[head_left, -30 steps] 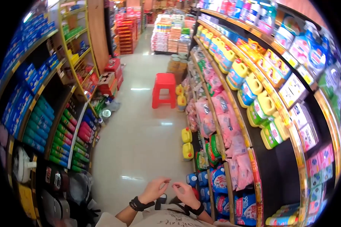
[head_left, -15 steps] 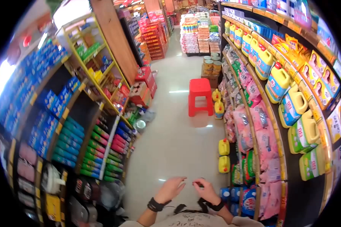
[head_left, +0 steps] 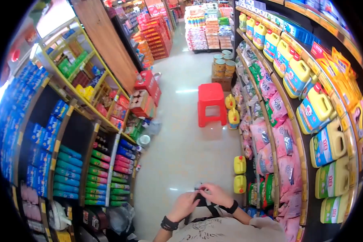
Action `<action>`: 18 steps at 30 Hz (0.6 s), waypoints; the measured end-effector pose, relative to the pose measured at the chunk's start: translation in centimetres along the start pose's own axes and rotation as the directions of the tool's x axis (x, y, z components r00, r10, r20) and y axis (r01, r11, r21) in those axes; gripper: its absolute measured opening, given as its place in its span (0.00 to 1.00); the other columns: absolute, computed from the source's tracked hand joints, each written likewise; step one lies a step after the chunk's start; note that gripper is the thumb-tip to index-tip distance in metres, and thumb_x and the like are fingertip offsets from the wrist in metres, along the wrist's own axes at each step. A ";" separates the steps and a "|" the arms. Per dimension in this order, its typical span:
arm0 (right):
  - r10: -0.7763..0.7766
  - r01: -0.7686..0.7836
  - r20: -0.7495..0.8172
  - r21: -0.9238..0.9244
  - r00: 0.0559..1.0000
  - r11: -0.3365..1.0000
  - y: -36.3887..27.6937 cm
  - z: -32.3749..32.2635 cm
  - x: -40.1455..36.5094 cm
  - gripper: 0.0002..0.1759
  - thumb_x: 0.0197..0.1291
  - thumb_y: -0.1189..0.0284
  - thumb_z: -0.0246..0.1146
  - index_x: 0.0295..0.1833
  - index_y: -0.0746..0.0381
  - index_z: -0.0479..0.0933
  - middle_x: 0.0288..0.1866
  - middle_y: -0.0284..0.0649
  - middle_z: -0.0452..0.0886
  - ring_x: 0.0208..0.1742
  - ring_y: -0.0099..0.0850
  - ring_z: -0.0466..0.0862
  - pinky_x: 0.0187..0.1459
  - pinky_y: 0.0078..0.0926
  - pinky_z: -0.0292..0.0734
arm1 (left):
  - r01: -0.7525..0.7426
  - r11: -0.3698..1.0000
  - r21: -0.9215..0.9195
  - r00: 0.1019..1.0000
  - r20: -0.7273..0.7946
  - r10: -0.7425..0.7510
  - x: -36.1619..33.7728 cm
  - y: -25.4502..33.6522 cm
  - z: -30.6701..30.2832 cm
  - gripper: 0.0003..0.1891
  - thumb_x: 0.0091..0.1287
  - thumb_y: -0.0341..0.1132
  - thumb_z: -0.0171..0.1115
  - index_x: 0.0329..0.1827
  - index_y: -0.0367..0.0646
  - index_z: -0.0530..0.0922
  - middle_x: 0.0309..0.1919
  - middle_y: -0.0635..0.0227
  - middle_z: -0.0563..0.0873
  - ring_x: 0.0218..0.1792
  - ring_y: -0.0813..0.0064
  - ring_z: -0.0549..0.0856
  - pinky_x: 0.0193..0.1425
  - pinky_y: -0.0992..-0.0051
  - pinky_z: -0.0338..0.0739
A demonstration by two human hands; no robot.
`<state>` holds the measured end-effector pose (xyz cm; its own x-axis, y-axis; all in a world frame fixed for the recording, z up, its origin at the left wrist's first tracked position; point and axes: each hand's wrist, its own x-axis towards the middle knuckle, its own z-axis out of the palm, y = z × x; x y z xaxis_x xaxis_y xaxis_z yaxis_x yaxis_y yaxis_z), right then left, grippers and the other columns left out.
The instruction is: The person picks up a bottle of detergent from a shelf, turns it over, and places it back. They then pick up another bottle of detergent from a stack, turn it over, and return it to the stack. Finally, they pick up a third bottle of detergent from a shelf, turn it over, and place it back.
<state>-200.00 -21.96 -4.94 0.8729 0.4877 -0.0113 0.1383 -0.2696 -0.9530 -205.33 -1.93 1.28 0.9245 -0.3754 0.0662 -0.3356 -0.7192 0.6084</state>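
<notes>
My left hand and my right hand meet in front of my body, low in the head view. Fingertips of both are drawn together at one spot, where a small dark item shows between them; I cannot tell what it is. Each wrist wears a black band. Just below the fingers a black shape overlaps the hands against my light shirt. Both hands are over the aisle floor, apart from the shelves.
A red plastic stool stands ahead in the aisle, beside yellow jugs on the floor. Shelves of detergent jugs and pink bags line the right. Toothpaste-like boxes fill the left shelves. Red cartons stick out farther on.
My hands, apart before, have come together, with the right moving left toward the left hand's fingertips. The view has moved a little forward along the aisle.
</notes>
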 end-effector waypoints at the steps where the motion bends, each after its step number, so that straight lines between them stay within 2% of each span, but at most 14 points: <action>1: 0.041 -0.050 0.082 0.109 0.996 0.993 -2.1 -0.9 1.6 0.14 0.70 0.71 0.66 0.57 0.66 0.81 0.47 0.45 0.87 0.47 0.34 0.88 0.50 0.32 0.83 | 0.068 0.997 -0.045 0.996 0.057 -0.065 0.8 -1.0 -0.6 0.26 0.70 0.37 0.67 0.69 0.38 0.75 0.50 0.52 0.88 0.51 0.49 0.86 0.56 0.58 0.80; 2: -0.008 0.002 0.087 0.070 0.996 0.998 -0.6 -0.4 3.2 0.16 0.70 0.72 0.66 0.60 0.65 0.79 0.47 0.46 0.86 0.48 0.36 0.87 0.52 0.34 0.83 | 0.095 0.988 -0.121 0.995 0.022 -0.093 1.9 -1.8 -1.4 0.26 0.69 0.37 0.68 0.69 0.38 0.75 0.49 0.53 0.88 0.50 0.50 0.86 0.54 0.58 0.81; 4: -0.021 0.020 0.152 0.007 0.988 1.000 -1.0 -0.8 7.0 0.18 0.69 0.72 0.66 0.62 0.65 0.78 0.47 0.47 0.86 0.49 0.38 0.87 0.52 0.35 0.82 | 0.133 0.984 -0.119 0.990 -0.031 -0.138 4.0 -4.5 -2.6 0.25 0.69 0.36 0.68 0.68 0.38 0.75 0.47 0.54 0.88 0.48 0.51 0.86 0.53 0.58 0.81; 5: 0.021 -0.019 0.206 -0.012 0.978 1.000 -1.7 -1.2 9.1 0.18 0.69 0.72 0.65 0.62 0.64 0.77 0.47 0.47 0.86 0.49 0.41 0.87 0.53 0.35 0.82 | 0.167 0.980 -0.111 0.984 -0.044 -0.173 5.3 -6.3 -2.8 0.24 0.69 0.36 0.68 0.67 0.38 0.76 0.48 0.52 0.88 0.49 0.50 0.86 0.54 0.57 0.81; 7: 0.000 0.036 0.267 -0.130 0.964 0.991 -0.7 -1.1 13.4 0.18 0.69 0.71 0.65 0.62 0.64 0.77 0.47 0.48 0.85 0.49 0.43 0.87 0.53 0.36 0.82 | 0.246 0.965 -0.093 0.965 -0.068 -0.252 7.7 -9.5 -4.2 0.22 0.69 0.34 0.66 0.64 0.36 0.78 0.48 0.49 0.87 0.51 0.48 0.85 0.56 0.56 0.80; 9: -0.026 0.086 0.308 -0.183 0.951 0.979 -0.8 -1.6 17.7 0.17 0.71 0.68 0.62 0.61 0.63 0.75 0.48 0.49 0.84 0.49 0.48 0.84 0.52 0.41 0.81 | 0.197 0.978 -0.070 0.975 -0.095 -0.203 10.4 -12.3 -6.9 0.21 0.69 0.34 0.66 0.63 0.37 0.78 0.48 0.50 0.87 0.50 0.49 0.85 0.55 0.56 0.80; 10: -0.028 0.097 0.308 -0.210 0.951 0.973 -1.2 -1.8 19.9 0.17 0.70 0.68 0.62 0.60 0.64 0.76 0.50 0.50 0.83 0.53 0.49 0.83 0.55 0.41 0.80 | 0.178 0.982 -0.063 0.977 -0.111 -0.184 11.8 -13.3 -8.2 0.21 0.69 0.34 0.66 0.63 0.37 0.78 0.47 0.50 0.87 0.50 0.50 0.85 0.55 0.56 0.80; 12: -0.066 0.133 0.346 -0.173 0.936 0.976 -1.8 -2.3 24.6 0.17 0.69 0.69 0.63 0.59 0.64 0.76 0.50 0.50 0.83 0.56 0.49 0.82 0.58 0.42 0.78 | 0.123 0.989 -0.087 0.969 -0.204 -0.138 15.1 -15.5 -11.0 0.20 0.68 0.34 0.68 0.62 0.40 0.79 0.45 0.53 0.88 0.49 0.52 0.86 0.54 0.59 0.81; 14: -0.098 0.183 0.326 -0.242 0.940 0.953 -3.3 -3.0 29.2 0.16 0.69 0.69 0.63 0.59 0.65 0.77 0.51 0.50 0.84 0.55 0.49 0.83 0.57 0.42 0.79 | 0.078 0.992 -0.103 0.957 -0.271 -0.103 17.9 -17.0 -13.4 0.20 0.68 0.33 0.68 0.62 0.39 0.79 0.46 0.53 0.88 0.49 0.52 0.86 0.54 0.59 0.81; 15: -0.110 0.200 0.313 -0.271 0.943 0.942 -4.1 -3.4 31.0 0.16 0.68 0.70 0.64 0.58 0.65 0.77 0.51 0.51 0.84 0.54 0.50 0.83 0.56 0.42 0.79 | 0.088 0.991 -0.097 0.965 -0.237 -0.109 19.4 -17.8 -14.6 0.19 0.68 0.33 0.67 0.61 0.40 0.80 0.47 0.54 0.88 0.50 0.52 0.86 0.53 0.58 0.81; 18: -0.055 0.096 0.197 -0.205 0.979 0.974 -5.7 -4.1 35.5 0.18 0.68 0.70 0.65 0.60 0.66 0.79 0.50 0.52 0.86 0.53 0.50 0.86 0.56 0.41 0.81 | 0.070 0.998 -0.003 0.980 -0.186 -0.069 22.7 -19.7 -17.5 0.19 0.68 0.34 0.67 0.61 0.40 0.80 0.47 0.54 0.88 0.50 0.52 0.86 0.54 0.59 0.80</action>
<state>-167.92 -6.49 1.37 0.7547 0.6559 -0.0182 0.3144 -0.3859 -0.8673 -174.60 13.92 4.62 0.9629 -0.2095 0.1701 -0.2699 -0.7421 0.6135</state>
